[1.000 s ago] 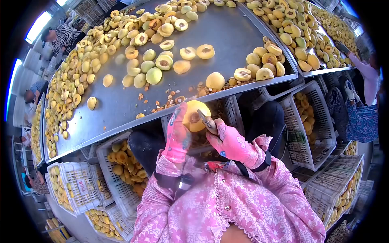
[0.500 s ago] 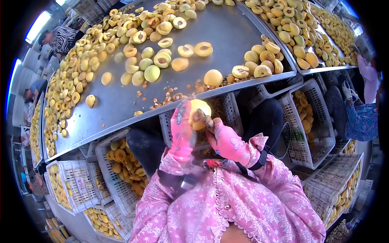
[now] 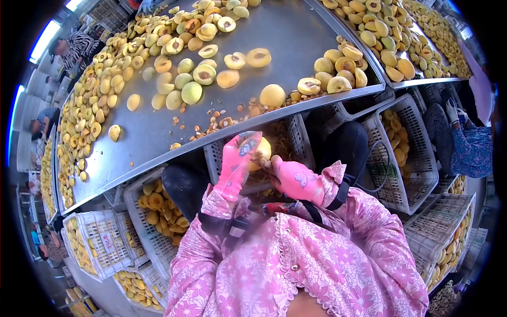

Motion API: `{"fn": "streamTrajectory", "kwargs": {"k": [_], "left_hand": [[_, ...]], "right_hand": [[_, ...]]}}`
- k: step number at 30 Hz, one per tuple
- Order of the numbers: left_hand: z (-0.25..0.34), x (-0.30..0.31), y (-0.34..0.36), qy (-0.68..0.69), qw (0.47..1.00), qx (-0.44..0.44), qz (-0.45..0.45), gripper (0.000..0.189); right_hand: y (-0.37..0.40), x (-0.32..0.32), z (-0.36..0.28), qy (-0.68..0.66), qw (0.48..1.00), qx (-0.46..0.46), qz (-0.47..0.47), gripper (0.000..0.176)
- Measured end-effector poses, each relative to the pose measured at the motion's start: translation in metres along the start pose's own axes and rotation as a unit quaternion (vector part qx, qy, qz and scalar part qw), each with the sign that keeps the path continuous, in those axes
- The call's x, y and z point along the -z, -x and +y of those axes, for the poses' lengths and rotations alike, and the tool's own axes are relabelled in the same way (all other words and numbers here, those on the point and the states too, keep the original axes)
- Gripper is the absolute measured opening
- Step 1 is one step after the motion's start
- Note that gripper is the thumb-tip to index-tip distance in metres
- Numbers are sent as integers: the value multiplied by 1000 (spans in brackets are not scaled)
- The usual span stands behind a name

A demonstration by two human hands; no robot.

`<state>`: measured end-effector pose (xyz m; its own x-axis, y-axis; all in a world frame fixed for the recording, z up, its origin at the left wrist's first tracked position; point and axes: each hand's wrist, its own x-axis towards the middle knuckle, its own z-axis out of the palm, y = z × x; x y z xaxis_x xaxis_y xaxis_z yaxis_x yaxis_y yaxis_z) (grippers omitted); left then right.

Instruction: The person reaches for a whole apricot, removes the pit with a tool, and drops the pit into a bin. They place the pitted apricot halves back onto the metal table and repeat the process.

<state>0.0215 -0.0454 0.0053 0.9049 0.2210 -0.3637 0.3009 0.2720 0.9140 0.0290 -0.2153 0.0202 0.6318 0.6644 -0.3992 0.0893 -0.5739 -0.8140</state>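
Pitting round yellow peach point(image 3: 263, 150) over near white plastic crate point(image 3: 297, 138).
Gripped snugly in left pink-gloved hand point(image 3: 235, 165); dug at with small tool point(image 3: 264, 161) clenched in right pink-gloved hand point(image 3: 296, 179). Likely calls for steady scooping twist.

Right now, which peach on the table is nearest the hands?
The whole yellow peach at the table's front edge, beyond the left hand and its held peach; others lie farther back.
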Motion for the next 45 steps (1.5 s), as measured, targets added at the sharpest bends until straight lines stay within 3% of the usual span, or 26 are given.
{"fn": "streamTrajectory", "kwargs": {"k": [2, 5, 7, 9, 14, 17, 19, 21, 22, 23, 24, 25, 26, 27, 28, 29, 30, 31, 33, 34, 35, 36, 38, 41, 43, 45], "left_hand": [[-7, 1, -1, 2, 1000, -9, -2, 26], [-11, 1, -1, -10, 999, -41, 0, 27], [-13, -1, 0, -5, 999, -46, 6, 28], [-16, -5, -1, 37, 997, -59, 19, 26], [-22, -14, 4, 196, 980, -45, 4, 31], [-18, -17, 8, 306, 952, 7, -17, 37], [-16, -15, 7, 334, 942, 36, 17, 40], [-26, 16, 2, 212, 973, -62, 64, 40], [-13, 37, 5, 174, 971, -114, 119, 40], [3, 59, 12, 156, 960, -160, 166, 41], [20, 83, 24, 143, 948, -199, 202, 42], [45, 102, 45, 124, 956, -203, 173, 40], [55, 122, 55, 90, 930, -238, 265, 36], [63, 152, 65, 45, 923, -210, 319, 36], [67, 173, 79, -89, 909, -196, 358, 37], [51, 233, 79, -192, 917, -135, 323, 42], [46, 246, 86, -418, 834, -111, 342, 44], [45, 251, 88, -619, 702, -82, 342, 47], [51, 234, 68, -662, 648, -140, 350, 51], [64, 199, 52, -538, 776, -130, 302, 49], [72, 168, 32, -531, 792, -191, 235, 45], [73, 142, 7, -462, 840, -231, 164, 42], [75, 71, -38, -425, 865, -251, 85, 43], [75, -26, -93, -490, 825, -282, -9, 50], [55, -60, -131, -573, 762, -294, -69, 50], [47, -75, -140, -613, 745, -250, -80, 46]], "right_hand": [[0, -3, 9, 77, 993, 83, 36, 23], [-10, -10, 36, 47, 984, 169, 32, 22], [0, 7, 3, -124, 990, 35, -62, 19], [2, 12, -5, -288, 945, -53, -143, 15], [3, 4, 4, -569, 772, -104, -265, 15], [9, -4, -5, -630, 733, -67, -247, 16], [20, 4, -20, -574, 789, -26, -219, 14], [26, 12, -24, -519, 819, 16, -244, 15], [16, 3, -5, -484, 842, -33, -237, 19], [5, -15, 23, -308, 935, 22, -174, 21], [-4, -38, 55, -118, 985, 75, -101, 23], [-4, -36, 51, 38, 994, 61, -80, 26], [-5, -34, 47, 194, 978, 43, -66, 28], [-8, -38, 50, 116, 990, 27, -71, 27], [-11, -43, 52, 38, 997, 11, -73, 26], [-5, -33, 36, 56, 995, 35, -74, 25], [-5, -30, 33, 51, 995, 32, -77, 24], [-4, -29, 31, 46, 995, 29, -80, 24], [-7, -28, 31, 34, 996, 34, -79, 23], [-7, -28, 34, 28, 996, 41, -77, 23], [-7, -27, 36, 22, 996, 48, -75, 23], [-5, -25, 36, 9, 996, 53, -66, 23], [-1, -20, 33, -17, 997, 63, -47, 21], [6, -9, 28, -26, 998, 44, -30, 18], [10, -4, 31, -75, 996, 52, -24, 18], [14, -3, 33, -61, 997, 55, 4, 19]]}}
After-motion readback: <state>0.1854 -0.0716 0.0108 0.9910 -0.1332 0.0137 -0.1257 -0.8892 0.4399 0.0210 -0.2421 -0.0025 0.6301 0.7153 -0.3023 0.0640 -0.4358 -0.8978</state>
